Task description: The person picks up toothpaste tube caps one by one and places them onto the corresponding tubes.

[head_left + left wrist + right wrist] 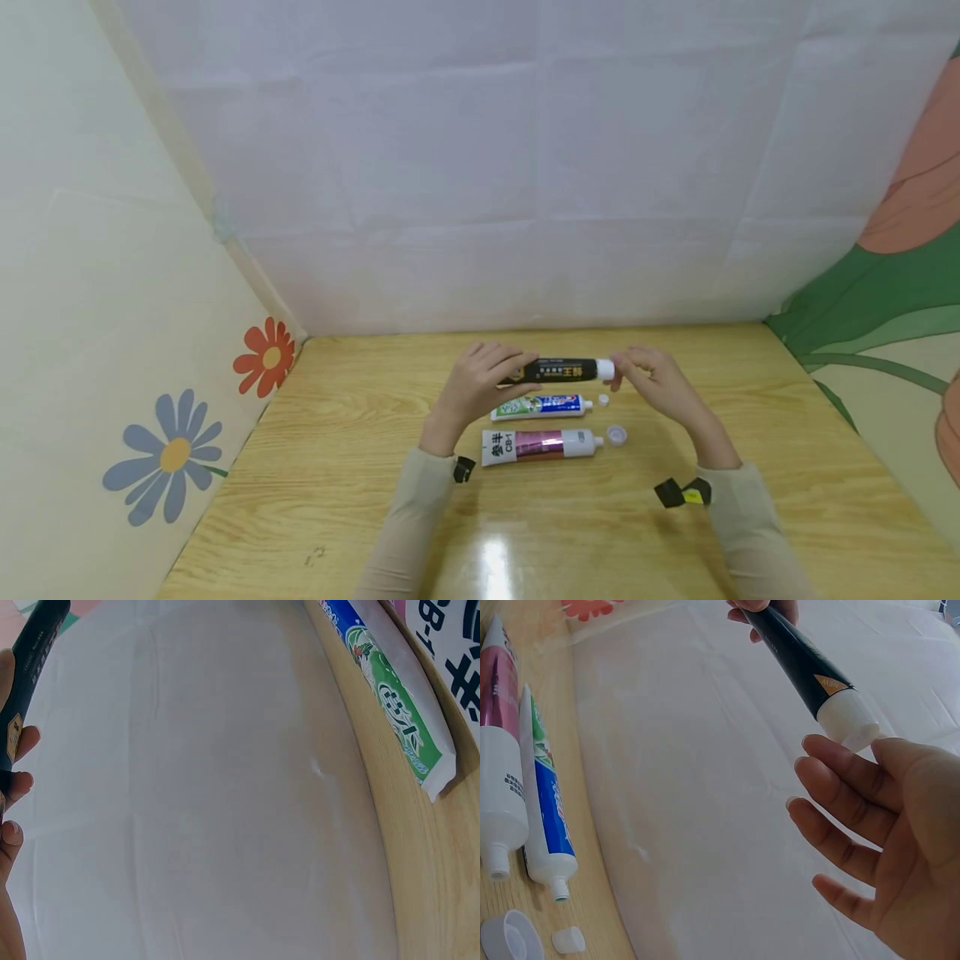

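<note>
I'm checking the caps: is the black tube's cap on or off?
On: the white cap covers the end of the black tube; no bare nozzle shows there.

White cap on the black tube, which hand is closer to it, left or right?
Right. The right hand is at the outer end of the white cap; the left hand grips the black tube farther back, away from the cap.

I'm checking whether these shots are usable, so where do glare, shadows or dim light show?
Head view: white glare on the yellow wooden table, soft shadows beside the beige-sleeved forearms; left wrist view: dim, greyish light on the creased white sheet; right wrist view: similarly dim, a sheen on the pink-and-white tube.
</note>
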`<state>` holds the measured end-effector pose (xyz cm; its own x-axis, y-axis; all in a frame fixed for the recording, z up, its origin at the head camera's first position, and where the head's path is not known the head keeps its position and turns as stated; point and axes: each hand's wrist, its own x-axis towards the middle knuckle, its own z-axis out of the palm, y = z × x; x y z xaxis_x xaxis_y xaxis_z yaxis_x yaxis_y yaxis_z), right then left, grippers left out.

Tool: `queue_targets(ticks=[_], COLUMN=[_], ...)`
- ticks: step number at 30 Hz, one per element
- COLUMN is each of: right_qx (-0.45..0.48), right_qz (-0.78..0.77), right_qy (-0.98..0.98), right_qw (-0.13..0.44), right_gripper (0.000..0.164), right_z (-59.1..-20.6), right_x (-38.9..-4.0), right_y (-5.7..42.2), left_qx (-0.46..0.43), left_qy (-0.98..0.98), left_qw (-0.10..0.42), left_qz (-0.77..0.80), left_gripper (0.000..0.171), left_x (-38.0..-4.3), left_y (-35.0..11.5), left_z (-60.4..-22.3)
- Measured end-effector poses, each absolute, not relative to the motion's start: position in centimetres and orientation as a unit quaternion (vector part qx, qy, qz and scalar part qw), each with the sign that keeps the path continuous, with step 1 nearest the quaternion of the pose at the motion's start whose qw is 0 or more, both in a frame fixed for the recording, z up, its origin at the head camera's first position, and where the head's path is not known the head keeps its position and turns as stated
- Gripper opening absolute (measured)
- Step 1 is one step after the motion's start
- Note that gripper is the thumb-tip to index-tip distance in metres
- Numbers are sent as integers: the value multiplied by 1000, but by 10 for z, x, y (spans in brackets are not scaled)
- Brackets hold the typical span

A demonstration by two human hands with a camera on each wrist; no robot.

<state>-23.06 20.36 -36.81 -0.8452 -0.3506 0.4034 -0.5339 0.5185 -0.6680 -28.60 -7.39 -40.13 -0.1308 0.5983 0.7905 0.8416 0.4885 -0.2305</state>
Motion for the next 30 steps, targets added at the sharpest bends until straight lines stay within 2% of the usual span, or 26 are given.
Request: queue_targets(ticks=[5,13,19,30], right_qx=[254,254,250,249], right_qz=[419,426,430,446], right_qy=[-865,-861,-859,-855], right_qw=[107,114,121,92], right_gripper=[34,30,24,32], right_z=[-371,-402,-401,-396], right_x=[-234,-256,-254,-253], right_y=[205,221,223,225], left_qx=[-488,-488,-485,-482], left_qy=[-737,-734,-738,-739], left_qw=[447,451,450,451], left_qz=[-139,-141,-135,-132], left_gripper=[44,44,44,47], left_x=[-286,-287,-286,-287], left_y=[-74,-75,-76,-78], left_z=[-400,-400,-401,-401])
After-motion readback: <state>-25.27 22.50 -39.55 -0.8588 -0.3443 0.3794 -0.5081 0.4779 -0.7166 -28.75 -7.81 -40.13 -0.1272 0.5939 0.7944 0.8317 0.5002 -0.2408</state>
